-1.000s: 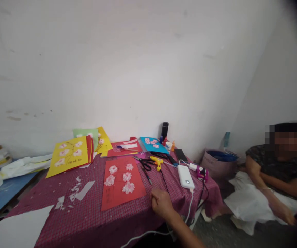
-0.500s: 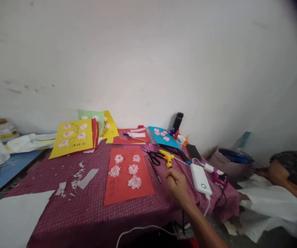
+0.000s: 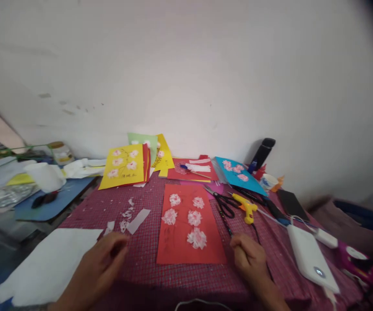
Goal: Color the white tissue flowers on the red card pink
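A red sheet of paper [image 3: 191,255] lies on the table with several crumpled pink and white tissue flowers on it. My right hand [image 3: 249,259] is closed in a fist just right of the sheet, with nothing showing in it. It is close to the lower end of a dark pen [image 3: 225,222]. Over the front left of the table is my left hand [image 3: 103,261], its fingers loosely bent and the thumb apart, holding nothing. Torn tissue scraps [image 3: 126,218] and a pale paper strip [image 3: 138,221] lie just beyond it.
Black scissors [image 3: 225,209] and a yellow glue gun [image 3: 247,208] lie right of the sheet, near a white power bank [image 3: 312,255]. Yellow flower cards [image 3: 123,166] lean at the back left, and a blue card [image 3: 234,170] lies back right. White paper [image 3: 56,259] covers the left corner.
My view has turned left, so the table appears further right. My left hand has come into view at the lower left. My right fist is now lower, nearer the red sheet's corner.
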The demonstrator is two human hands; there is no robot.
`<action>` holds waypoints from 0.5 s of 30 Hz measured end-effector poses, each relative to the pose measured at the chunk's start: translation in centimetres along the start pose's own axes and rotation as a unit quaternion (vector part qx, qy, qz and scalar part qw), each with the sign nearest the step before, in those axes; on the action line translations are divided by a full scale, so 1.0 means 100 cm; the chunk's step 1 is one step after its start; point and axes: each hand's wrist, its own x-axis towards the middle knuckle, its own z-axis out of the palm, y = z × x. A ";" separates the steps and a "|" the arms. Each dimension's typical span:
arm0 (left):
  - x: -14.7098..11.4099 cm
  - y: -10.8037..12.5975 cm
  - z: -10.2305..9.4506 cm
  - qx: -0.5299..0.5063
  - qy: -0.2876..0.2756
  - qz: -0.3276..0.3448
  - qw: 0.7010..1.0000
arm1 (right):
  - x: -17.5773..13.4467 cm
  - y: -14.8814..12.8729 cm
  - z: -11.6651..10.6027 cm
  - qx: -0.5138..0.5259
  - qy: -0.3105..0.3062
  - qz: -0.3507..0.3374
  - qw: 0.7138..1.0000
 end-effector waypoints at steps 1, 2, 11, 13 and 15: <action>0.014 -0.002 0.001 -0.007 0.034 -0.001 0.999 | -0.001 0.002 0.001 -0.005 -0.004 0.002 1.000; 0.028 -0.002 0.004 -0.015 0.058 0.004 0.998 | -0.001 0.003 0.001 -0.011 -0.007 0.003 1.000; 0.121 -0.007 0.047 0.007 0.106 -0.027 0.994 | 0.018 0.000 0.005 -0.027 0.016 -0.007 0.999; 0.131 -0.010 0.046 0.045 0.088 -0.034 0.994 | 0.038 -0.005 0.012 -0.014 0.024 -0.006 1.000; 0.131 -0.009 0.042 0.087 0.040 -0.024 0.995 | 0.062 -0.010 0.023 0.007 0.026 -0.015 1.000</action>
